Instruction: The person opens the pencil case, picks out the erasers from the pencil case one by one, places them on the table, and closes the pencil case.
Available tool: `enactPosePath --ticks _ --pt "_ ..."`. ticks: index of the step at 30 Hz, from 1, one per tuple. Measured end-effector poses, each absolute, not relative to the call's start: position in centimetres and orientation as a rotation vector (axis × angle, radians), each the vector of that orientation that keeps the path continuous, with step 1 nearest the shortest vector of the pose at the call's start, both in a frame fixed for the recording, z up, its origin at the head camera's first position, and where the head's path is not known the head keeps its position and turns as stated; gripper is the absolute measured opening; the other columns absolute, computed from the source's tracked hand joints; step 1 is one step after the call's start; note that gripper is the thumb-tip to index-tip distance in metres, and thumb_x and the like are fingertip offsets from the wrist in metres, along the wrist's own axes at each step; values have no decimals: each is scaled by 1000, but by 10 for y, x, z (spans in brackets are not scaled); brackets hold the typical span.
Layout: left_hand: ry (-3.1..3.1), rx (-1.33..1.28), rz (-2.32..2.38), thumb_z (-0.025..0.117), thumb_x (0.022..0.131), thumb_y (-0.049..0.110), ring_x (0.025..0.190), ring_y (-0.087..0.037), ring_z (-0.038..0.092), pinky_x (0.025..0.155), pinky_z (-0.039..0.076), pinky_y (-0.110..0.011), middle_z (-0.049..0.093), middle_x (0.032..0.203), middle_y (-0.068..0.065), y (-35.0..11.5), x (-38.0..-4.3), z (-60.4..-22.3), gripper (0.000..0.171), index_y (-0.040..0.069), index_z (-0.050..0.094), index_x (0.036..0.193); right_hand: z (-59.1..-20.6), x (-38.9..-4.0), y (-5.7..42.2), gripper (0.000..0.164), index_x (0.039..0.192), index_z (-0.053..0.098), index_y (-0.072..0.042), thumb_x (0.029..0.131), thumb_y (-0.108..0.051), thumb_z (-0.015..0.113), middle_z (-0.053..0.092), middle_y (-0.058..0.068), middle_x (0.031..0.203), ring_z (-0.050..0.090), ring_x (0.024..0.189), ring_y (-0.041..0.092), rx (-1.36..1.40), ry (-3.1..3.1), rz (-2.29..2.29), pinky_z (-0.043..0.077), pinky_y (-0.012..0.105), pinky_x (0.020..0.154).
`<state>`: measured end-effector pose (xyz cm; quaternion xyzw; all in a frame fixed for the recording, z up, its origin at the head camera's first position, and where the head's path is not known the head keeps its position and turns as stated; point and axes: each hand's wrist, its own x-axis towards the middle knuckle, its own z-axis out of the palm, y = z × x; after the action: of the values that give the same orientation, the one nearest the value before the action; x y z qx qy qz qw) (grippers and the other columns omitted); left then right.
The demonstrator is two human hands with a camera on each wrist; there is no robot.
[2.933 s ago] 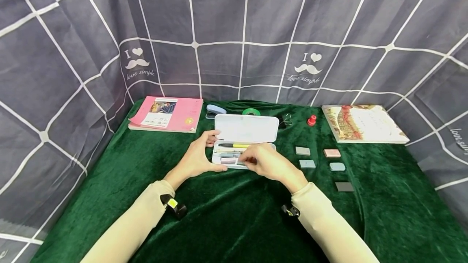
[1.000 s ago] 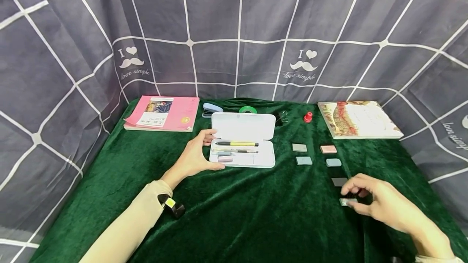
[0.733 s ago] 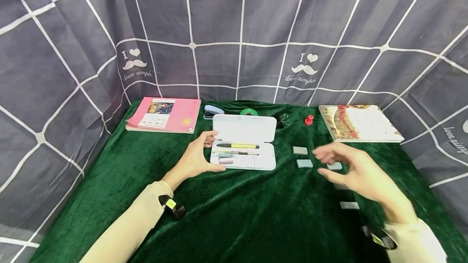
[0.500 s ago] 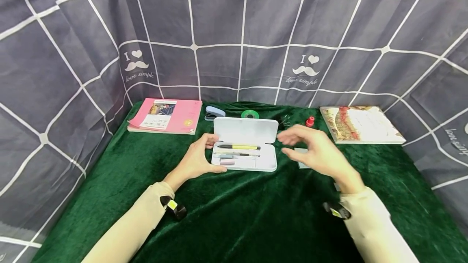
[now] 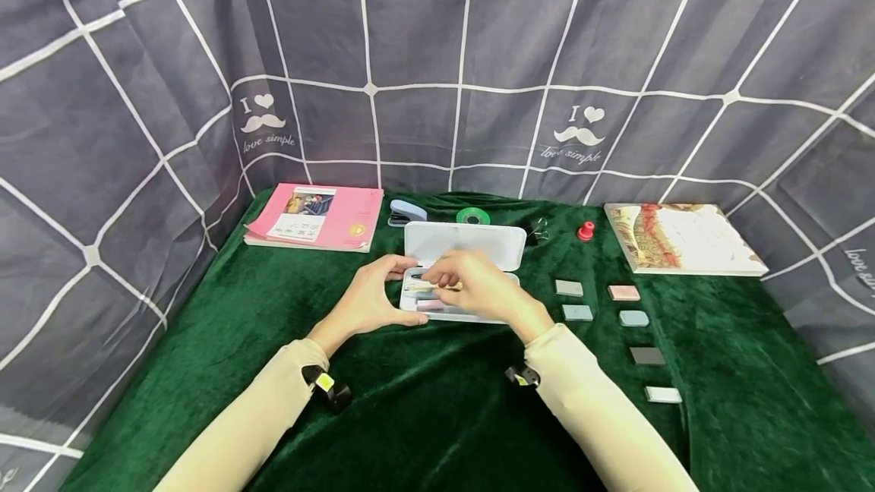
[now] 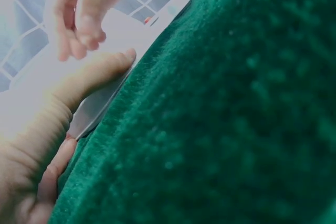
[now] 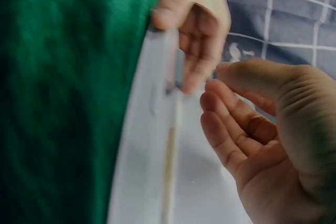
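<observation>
A white pencil case [image 5: 507,247] lies with its lid raised on the green cloth. My left hand [image 5: 369,296] holds its left end, thumb along the front edge and fingers behind. My right hand [image 5: 481,288] is over the tray, fingers bent toward the pens, hiding much of the contents. A pinkish eraser-like block [image 5: 429,304] shows near the thumb of my left hand. In the right wrist view a blurred yellowish pencil-like stick [image 7: 169,171] lies along the case, and my right hand [image 7: 262,129] has nothing visible between its loosely bent fingers.
Right of the case lie several eraser-like blocks, among them a dark grey one [image 5: 647,356] and a white one [image 5: 663,395]. Behind are a stapler [image 5: 408,211], green tape [image 5: 473,216], a binder clip [image 5: 536,231], a red stamp-like piece [image 5: 585,231], a pink book [image 5: 321,219] and another book [image 5: 683,238].
My right hand carried a whitish block from the case to the lower right, let go of it, then moved back left over the case. My left hand has stayed on the case.
</observation>
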<state>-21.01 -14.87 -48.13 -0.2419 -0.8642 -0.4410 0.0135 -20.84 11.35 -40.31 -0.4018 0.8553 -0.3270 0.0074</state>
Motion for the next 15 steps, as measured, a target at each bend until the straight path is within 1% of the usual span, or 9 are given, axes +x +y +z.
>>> enactPosePath --ticks 2,4,8,11,15 --pt "-2692 -775 -1372 108 73 42 131 -25 70 113 58 -41 68 147 -3 -149 -210 -482 91 14 65 148 -409 -208 108 21 118 86 -8 97 -3 84 76 3 103 73 94 15 -1243 2683 -954 62 29 83" --pt "-2694 -783 -1377 107 74 40 131 -25 69 113 58 -38 68 146 -2 -148 -210 -481 89 14 66 147 -412 -208 104 20 115 87 -10 96 -3 86 76 2 102 71 94 14 -1238 2694 -909 61 28 83" --pt "-2681 -793 -1396 108 73 36 130 -25 70 112 58 -38 69 144 -2 -149 -209 -481 86 13 67 146 -417 -209 101 18 110 88 -12 95 -2 86 77 1 102 70 97 14 -1257 2712 -859 60 29 85" --pt "-2675 -791 -1396 108 73 37 129 -25 71 112 59 -39 70 142 -2 -150 -209 -480 85 14 68 145 -418 -210 101 17 112 88 -12 97 -3 85 76 0 104 70 98 13 -1250 2701 -865 60 28 85" --pt "-2671 -779 -1398 107 74 39 128 -25 71 111 59 -40 70 142 -2 -151 -211 -480 84 15 69 145 -410 -212 106 20 116 87 -10 98 -2 82 74 0 103 68 94 12 -1230 2677 -944 60 29 83"
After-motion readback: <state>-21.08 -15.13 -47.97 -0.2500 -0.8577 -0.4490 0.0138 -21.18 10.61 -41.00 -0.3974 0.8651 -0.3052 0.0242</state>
